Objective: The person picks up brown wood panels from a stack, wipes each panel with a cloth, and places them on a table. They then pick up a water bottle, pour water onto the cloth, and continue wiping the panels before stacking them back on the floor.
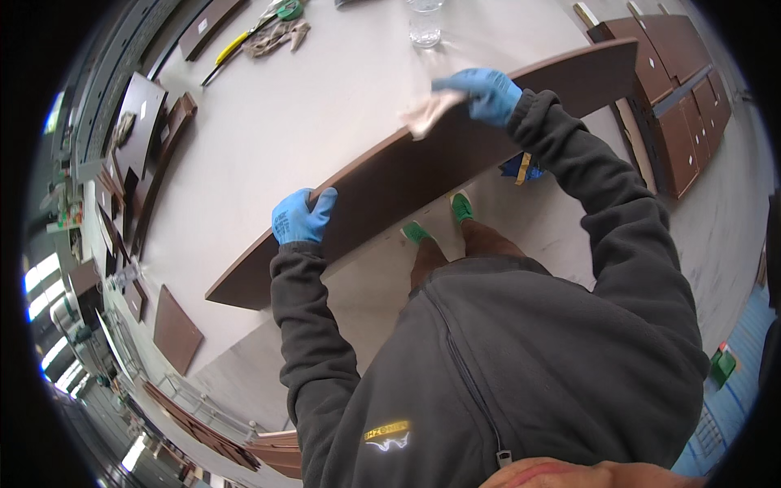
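A long dark-brown panel [390,199] stands tilted on edge across the front of the white table, running from lower left to upper right. My left hand [301,216], in a blue glove, grips the panel's upper edge toward its left end, with the thumb over the near face. Farther right, my right hand [486,93], also blue-gloved, is closed on a pale cloth [431,114] that lies against the upper edge. The cloth and the right fingertips are smeared by motion.
A clear bottle [425,24] stands at the far side. Beyond lie a yellow cutter [232,49], green tape [289,10] and a crumpled brown glove [278,38]. Brown panels line the left, with a small board [176,329] nearer. Stacked brown panels [679,106] stand at right.
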The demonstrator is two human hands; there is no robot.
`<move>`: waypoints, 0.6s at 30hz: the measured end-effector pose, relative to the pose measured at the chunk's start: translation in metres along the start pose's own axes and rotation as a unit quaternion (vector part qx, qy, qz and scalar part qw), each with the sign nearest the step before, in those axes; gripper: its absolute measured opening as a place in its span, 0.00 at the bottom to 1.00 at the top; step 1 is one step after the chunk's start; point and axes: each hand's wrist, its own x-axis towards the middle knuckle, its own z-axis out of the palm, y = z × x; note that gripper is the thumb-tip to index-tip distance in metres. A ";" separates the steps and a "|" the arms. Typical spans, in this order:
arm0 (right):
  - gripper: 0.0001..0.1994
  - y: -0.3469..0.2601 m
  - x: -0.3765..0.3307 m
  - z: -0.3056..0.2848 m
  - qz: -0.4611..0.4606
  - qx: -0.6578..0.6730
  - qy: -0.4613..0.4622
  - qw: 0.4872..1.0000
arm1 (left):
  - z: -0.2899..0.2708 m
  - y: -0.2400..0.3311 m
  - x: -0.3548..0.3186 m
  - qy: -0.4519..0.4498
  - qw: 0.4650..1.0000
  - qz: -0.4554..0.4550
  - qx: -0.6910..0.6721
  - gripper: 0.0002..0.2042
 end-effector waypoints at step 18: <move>0.40 -0.043 -0.068 0.166 0.041 -0.098 -0.018 0.994 | 0.092 -0.009 0.007 0.249 0.939 -0.057 -0.229 0.23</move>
